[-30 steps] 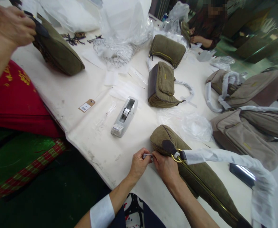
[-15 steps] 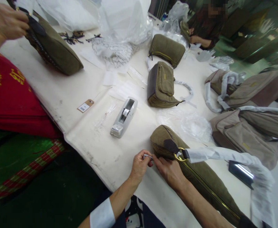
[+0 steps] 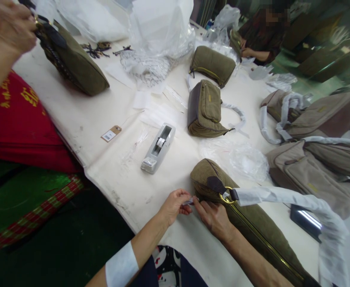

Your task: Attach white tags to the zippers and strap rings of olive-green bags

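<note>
My left hand pinches a small pale strip between thumb and fingers; it may be tape or paper. The fingertips of my right hand close on the strip's other end, beside the near end of an olive handbag. This bag lies on its side, its brass zipper running away from my wrist. From its gold ring a strap wrapped in white paper arches to the right. Beyond my hands stands a grey tape dispenser with a roll in it.
At the left, another person's hand holds an olive bag. More olive bags and taupe bags stand across the table. A brown tag, plastic wrap and a dark phone-like device lie around. Another person works at the back.
My left hand's fingers have spread a little, showing more of the pale strip. My right hand stays nearly in place. The view has shifted slightly.
</note>
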Demonstrator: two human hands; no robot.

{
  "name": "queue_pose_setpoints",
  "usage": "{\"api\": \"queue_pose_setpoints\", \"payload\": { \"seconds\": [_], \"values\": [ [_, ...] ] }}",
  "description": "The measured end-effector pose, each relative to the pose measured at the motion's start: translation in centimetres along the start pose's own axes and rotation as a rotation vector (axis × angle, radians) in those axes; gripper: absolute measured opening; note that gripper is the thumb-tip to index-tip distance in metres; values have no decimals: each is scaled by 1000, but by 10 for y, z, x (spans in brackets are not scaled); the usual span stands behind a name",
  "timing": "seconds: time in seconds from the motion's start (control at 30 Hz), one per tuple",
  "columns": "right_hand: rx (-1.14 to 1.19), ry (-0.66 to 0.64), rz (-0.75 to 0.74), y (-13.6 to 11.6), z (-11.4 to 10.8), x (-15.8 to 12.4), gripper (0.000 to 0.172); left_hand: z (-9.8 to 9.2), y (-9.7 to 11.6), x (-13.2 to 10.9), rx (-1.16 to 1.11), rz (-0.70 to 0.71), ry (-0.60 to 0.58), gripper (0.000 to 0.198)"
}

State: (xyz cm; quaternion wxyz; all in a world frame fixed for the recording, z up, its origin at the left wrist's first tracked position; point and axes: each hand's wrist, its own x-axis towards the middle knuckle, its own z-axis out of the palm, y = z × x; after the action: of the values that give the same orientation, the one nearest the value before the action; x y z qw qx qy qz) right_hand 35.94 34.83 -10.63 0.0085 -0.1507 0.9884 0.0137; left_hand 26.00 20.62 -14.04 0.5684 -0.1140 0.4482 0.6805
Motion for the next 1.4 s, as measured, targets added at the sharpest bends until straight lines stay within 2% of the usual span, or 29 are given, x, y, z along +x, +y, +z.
{"api": "queue_pose_setpoints", "payload": {
  "seconds": [0.13,0.27,0.33,0.4,0.5,0.63,0.7,0.8,0.9,1.0,1.03,1.1,1.17,1.23,1.4],
  "values": [
    [-23,17,-21,-1,0,0,34,-7,4,4,122,-73,-53,29],
    [-17,-22,-14,-2,-4,3,33,-9,7,5,227,-41,-60,25],
    [45,-55,73,-2,-9,6,35,-6,7,5,257,18,-38,20],
    [143,-96,225,-1,-17,12,37,-4,7,5,275,87,-17,16],
    [296,-198,406,1,-30,23,28,-1,6,3,301,171,-28,15],
    [324,-249,511,4,-39,37,24,-1,6,-2,341,281,-53,24],
    [318,-248,556,3,-41,41,23,0,4,-3,370,355,-11,25],
    [298,-247,613,-2,-42,41,23,3,-2,0,396,425,97,16],
    [256,-136,583,-8,-44,38,31,7,-7,3,395,448,173,12],
    [273,-23,419,-11,-42,40,44,11,-9,3,396,480,190,12],
    [292,-41,380,-11,-41,42,45,12,-9,3,401,492,191,13],
    [301,-158,362,-8,-38,48,40,12,-10,1,419,522,201,13],
    [257,-313,395,-5,-38,54,29,12,-10,1,440,549,220,12],
    [196,-411,424,-3,-41,59,20,10,-11,1,455,560,232,11],
    [124,-462,410,-1,-45,65,17,4,-14,8,434,543,222,18]
  ]
}}
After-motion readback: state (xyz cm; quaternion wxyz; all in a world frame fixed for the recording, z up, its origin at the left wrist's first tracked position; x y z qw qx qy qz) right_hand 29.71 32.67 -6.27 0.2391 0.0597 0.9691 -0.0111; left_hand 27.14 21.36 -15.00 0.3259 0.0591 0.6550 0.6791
